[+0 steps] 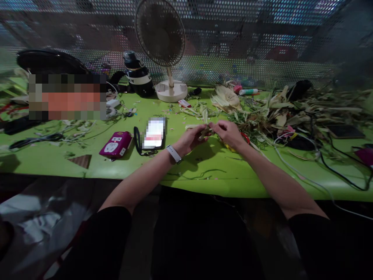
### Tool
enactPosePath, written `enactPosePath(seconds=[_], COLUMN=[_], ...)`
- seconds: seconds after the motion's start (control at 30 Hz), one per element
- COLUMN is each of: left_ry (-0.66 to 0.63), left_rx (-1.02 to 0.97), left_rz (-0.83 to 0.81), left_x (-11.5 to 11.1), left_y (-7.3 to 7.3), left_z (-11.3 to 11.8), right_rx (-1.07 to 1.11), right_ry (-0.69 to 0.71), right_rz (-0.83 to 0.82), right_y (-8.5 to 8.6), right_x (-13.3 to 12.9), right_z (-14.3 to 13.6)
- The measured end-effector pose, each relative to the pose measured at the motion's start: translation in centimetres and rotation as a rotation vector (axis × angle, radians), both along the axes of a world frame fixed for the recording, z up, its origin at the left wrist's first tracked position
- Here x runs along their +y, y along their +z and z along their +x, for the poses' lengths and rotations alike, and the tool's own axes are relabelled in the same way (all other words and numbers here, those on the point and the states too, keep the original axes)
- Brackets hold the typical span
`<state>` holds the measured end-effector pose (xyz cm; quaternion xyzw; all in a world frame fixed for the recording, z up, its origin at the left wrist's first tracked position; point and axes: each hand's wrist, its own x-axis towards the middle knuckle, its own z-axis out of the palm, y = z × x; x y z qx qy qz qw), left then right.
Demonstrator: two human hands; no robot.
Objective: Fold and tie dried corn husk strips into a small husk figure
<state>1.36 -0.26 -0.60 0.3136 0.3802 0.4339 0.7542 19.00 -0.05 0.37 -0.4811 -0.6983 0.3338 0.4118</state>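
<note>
My left hand (194, 138) and my right hand (229, 134) meet just above the green tabletop, fingers closed at the same spot. Between the fingertips is a small piece of pale, leafy plant stem (206, 128), partly hidden by the fingers. Just beyond the hands lie loose green leaves and stems (202, 111). Something red and yellow (245, 137) shows beside my right wrist, mostly covered by it. A watch with a pale strap (174, 154) is on my left wrist.
A phone (154, 132) and a purple power adapter (116, 145) lie left of my hands. Behind stand a fan (171, 90) and a dark bottle (140, 79). Dry plant material (279, 105) is heaped at right, near a white cable (303, 177). Husk-like leaves (225, 99) lie behind.
</note>
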Motion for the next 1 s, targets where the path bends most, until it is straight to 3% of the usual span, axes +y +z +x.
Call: enactPosePath(seconds=[0.13,0.33,0.53,0.67,1.0], left_ry=[0.019,0.047,-0.062,-0.09,-0.138], left_rx=[0.022,0.026,-0.016,0.013,0.05], left_rz=[0.062,0.055,-0.028,-0.028,0.006], left_x=[-0.1,0.0,-0.3,-0.3,-0.2], left_y=[-0.1,0.2,0.9,0.7,0.5], left_z=[0.1,0.1,0.0,-0.1,-0.1], right_rx=[0.016,0.195,0.14,0.14,0.106], right_ry=[0.014,0.045,0.033,0.076,-0.015], right_rz=[0.063,-0.065,-0.002,-0.037,0.041], right_y=[-0.6,-0.9,-0.8,-0.6,-1.1], right_x=[0.1,0.4,0.2,0.0,0.1], right_z=[-0.4,-0.6,-0.6,-0.8,-0.7])
